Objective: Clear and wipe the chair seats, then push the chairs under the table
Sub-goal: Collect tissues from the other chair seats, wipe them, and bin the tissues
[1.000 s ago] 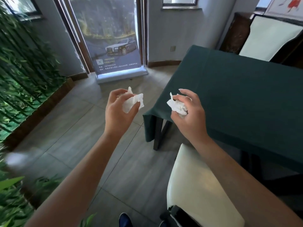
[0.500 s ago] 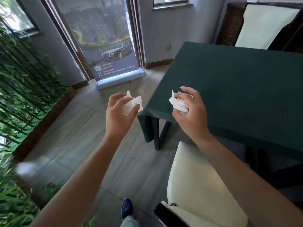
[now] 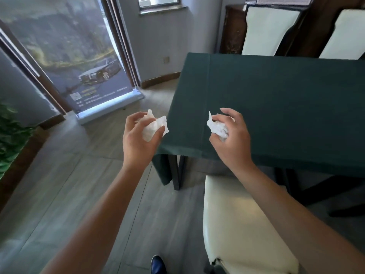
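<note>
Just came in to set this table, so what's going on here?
A person stands beside the green-clothed table, each hand gripping a crumpled white tissue: left hand on one tissue, right hand on another. The cream chair seat below is bare and not yet pushed under the table.

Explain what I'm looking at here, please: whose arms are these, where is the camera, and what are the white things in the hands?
There is no robot here. A person wears a wide-angle camera on the head, so you look forward and down along their own bare arms. The left hand grips one crumpled white tissue; the right hand grips another crumpled tissue. Ahead stands a table under a dark green cloth. Just below the right arm is a chair with a cream seat, not yet pushed under. Two more cream-backed chairs stand at the far side. On the left, a standing car poster and green plants.
</note>
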The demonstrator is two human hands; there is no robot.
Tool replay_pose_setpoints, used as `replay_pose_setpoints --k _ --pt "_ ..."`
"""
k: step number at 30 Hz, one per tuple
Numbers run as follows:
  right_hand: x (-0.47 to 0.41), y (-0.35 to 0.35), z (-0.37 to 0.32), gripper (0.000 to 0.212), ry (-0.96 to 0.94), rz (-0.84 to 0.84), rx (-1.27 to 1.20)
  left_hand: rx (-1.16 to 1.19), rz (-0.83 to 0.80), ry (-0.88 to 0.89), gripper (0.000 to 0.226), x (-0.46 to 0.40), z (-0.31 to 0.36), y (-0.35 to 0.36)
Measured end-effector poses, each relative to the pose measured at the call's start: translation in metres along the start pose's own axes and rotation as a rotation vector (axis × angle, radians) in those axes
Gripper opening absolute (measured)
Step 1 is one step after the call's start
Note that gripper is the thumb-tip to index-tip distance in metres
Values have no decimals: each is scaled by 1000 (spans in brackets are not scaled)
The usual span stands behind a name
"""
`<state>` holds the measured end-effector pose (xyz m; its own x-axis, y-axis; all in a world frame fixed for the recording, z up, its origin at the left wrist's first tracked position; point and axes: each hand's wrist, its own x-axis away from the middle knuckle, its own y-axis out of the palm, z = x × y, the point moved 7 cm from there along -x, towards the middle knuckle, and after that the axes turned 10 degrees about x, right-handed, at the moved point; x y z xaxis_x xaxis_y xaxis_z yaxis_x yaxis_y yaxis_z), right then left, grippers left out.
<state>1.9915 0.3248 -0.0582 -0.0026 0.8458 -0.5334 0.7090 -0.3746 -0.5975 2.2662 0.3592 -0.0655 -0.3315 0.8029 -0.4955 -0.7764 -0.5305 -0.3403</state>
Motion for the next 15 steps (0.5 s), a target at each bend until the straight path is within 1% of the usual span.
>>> replay_pose_setpoints --k 5,15 --pt "-15 38 -32 42 34 -8 40 19 -6 -23 29 -35 -39 -32" --pt "-44 99 -109 41 -23 20 50 45 -12 5 33 -97 -85 -86"
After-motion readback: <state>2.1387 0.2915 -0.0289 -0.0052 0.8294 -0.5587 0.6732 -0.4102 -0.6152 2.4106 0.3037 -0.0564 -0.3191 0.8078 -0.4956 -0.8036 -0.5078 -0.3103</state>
